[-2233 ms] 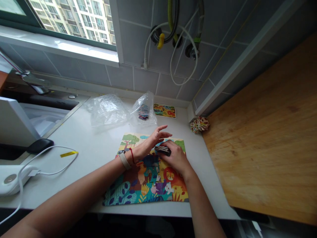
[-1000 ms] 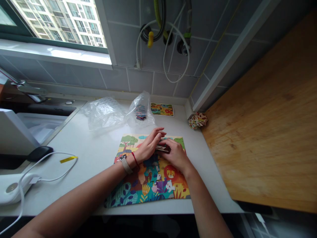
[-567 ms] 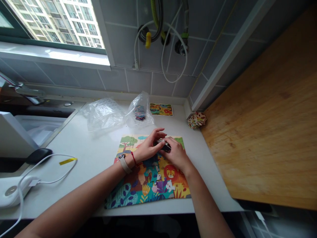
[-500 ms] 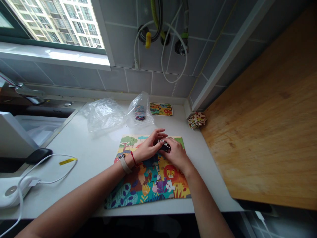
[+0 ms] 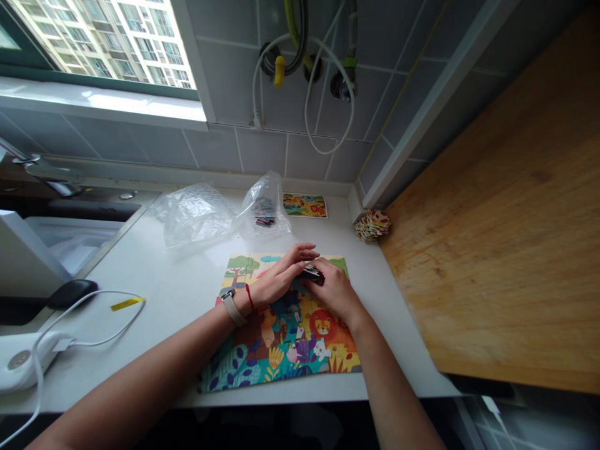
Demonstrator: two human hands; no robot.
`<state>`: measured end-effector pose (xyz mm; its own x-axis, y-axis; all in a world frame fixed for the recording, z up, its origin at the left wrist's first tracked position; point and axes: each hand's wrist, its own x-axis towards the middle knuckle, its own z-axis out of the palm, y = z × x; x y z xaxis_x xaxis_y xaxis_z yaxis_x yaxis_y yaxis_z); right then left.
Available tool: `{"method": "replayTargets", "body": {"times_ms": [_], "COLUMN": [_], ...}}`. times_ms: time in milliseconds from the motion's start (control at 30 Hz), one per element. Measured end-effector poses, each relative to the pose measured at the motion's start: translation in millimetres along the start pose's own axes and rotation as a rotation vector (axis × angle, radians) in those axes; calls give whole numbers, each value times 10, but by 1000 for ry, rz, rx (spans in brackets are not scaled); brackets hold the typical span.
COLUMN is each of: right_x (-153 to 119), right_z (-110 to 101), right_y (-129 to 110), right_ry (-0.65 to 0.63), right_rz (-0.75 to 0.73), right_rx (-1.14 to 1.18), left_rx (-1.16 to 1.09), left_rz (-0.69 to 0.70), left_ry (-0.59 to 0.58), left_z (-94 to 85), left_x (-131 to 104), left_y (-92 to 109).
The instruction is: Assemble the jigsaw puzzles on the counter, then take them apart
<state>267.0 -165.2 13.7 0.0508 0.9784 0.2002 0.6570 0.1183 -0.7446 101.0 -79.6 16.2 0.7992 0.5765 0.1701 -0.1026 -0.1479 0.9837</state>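
Note:
A jigsaw puzzle (image 5: 290, 350) with jungle animals lies joined on the white counter, partly covered by my arms. Above its upper part, a small stack of dark pieces with pale edges (image 5: 311, 272) sits between my hands; they look like puzzle pieces. My right hand (image 5: 334, 289) is closed around the stack from the right. My left hand (image 5: 285, 274) reaches in from the left, its fingers stretched out past the stack and its thumb side against it. Much of the stack is hidden by the fingers.
Behind the puzzle lie crumpled clear plastic bags (image 5: 199, 215), one with pieces (image 5: 265, 220) inside, and a picture card (image 5: 304, 205). A pile of pieces (image 5: 372, 225) stands by the wooden board (image 5: 506, 250). At left are a cable (image 5: 105, 291), a white device (image 5: 28, 362) and a sink (image 5: 79, 231).
The dark stack has tilted slightly between my hands, and my left thumb has shifted a little off its top. The puzzle has stayed in place.

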Motion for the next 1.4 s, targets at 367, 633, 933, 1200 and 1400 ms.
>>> {"method": "replayTargets", "body": {"times_ms": [367,633,933,1200,1400], "right_x": [-2,-114,-420,-472,-538], "right_z": [-117,-306,-337,-418,-451], "right_y": [-7,-203,-390,-499,-578], "right_ry": [180,97,-539,-478,-569], "right_rz": [66,60,119,93,65], "right_rx": [71,70,-97,-105,-134], "left_rx": [1021,1195,1168,1037,1030], "left_rz": [-175,-491,-373,-379,-370], "left_ry": [-174,-288,-149,-98,-57], "left_z": [-304,-493,-551,-539,-541], "left_x": [-671,-1706,-1891,-1728,-1686], "left_y": [494,671,547,618,650]}}
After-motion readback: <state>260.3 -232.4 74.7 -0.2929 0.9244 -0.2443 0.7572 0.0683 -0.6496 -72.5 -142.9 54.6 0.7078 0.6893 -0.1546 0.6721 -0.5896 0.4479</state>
